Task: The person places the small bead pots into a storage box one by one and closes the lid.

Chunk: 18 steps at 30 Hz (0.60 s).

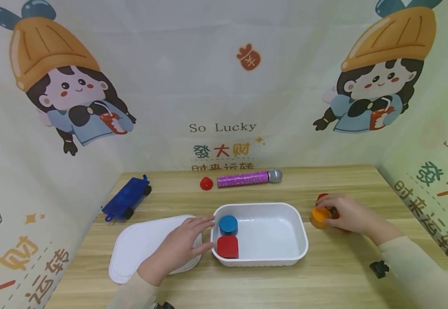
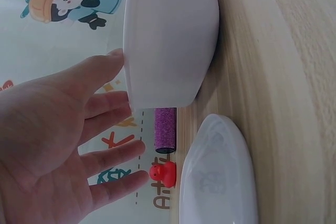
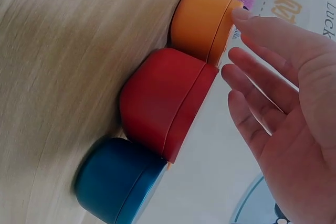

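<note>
In the head view my left hand (image 1: 181, 244) has its fingers spread at the left end of a white plastic box (image 1: 274, 260). In the left wrist view its thumb touches the box rim. Inside the box stand a round blue tin (image 1: 228, 224) and a red tin (image 1: 227, 247). My right hand (image 1: 347, 213) is over a round orange tin (image 1: 319, 219); in the right wrist view its thumb touches the top edge and its other fingers are loosely bent. A red tin (image 3: 163, 103) and a blue tin (image 3: 118, 182) stand in line beside the orange one, mostly hidden in the head view.
A white lid (image 1: 142, 244) lies left of the box. Behind stand a blue toy wagon (image 1: 127, 197), a small red duck (image 1: 206, 183) and a glittery purple microphone (image 1: 243, 179). A printed cloth (image 1: 162, 86) hangs around the wooden table (image 1: 262, 283).
</note>
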Motion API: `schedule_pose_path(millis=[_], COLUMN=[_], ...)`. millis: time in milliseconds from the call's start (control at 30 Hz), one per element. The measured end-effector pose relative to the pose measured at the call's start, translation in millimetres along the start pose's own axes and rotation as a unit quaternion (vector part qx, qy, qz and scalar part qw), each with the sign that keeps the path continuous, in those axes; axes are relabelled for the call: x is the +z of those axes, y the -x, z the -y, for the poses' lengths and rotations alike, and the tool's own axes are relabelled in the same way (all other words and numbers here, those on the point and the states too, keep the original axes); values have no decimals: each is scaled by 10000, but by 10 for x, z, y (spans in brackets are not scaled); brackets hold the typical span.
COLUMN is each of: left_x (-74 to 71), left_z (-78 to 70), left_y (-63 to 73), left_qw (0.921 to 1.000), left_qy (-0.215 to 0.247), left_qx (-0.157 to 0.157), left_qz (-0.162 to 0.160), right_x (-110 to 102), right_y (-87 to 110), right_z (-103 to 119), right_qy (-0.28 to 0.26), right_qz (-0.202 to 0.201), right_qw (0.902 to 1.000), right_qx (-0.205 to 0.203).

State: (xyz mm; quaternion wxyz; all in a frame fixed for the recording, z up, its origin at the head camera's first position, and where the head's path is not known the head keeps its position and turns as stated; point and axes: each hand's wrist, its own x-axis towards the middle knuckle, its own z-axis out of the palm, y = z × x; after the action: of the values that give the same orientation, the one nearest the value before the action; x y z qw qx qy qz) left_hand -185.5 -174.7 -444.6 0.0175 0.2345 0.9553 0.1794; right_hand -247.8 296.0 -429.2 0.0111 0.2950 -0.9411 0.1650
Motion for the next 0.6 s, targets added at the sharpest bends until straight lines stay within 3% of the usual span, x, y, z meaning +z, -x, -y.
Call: schedule_pose_path(millis=[600], left_x=[-2], left_z=[-6], left_y=[-13], left_qw=[10000], left_qy=[-25], left_qx=[-38], left_qz=[42], right_x=[1], right_y=[11], right_z=[33], right_qy=[9], right_qz=[-148], right_qw=[9998], right_qx=[128])
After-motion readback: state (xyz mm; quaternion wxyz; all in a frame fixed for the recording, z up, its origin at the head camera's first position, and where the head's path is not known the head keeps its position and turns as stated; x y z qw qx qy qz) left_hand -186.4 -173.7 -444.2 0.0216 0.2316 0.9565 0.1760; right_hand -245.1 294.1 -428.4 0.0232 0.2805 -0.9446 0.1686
